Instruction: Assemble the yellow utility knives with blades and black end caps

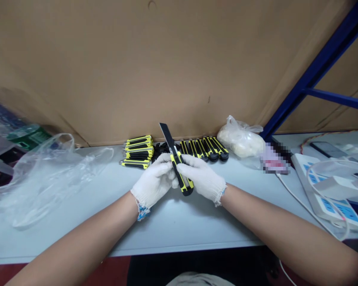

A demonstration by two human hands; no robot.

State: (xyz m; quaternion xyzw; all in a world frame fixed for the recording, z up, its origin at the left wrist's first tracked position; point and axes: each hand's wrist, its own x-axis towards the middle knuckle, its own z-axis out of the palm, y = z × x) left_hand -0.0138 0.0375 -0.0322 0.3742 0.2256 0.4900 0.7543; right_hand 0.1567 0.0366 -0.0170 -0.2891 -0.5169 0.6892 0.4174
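Both my left hand [153, 182] and my right hand [201, 176] wear white knit gloves and grip a black-and-yellow utility knife [181, 176] in front of me. Its long dark blade [166, 135] sticks out upward, away from the gloves. Just past my left hand lies a small stack of matching knives [139, 153]. A row of similar knives [204, 150] stands beyond my right hand, with a loose black tangle [161, 150] between the two groups.
A crumpled clear plastic bag [44, 178] lies on the pale table [179, 230] at left. A bag of white material [240, 139] sits at the back. A power strip [325, 190], cables and a phone [328, 149] are at right, below a blue shelf frame [313, 75].
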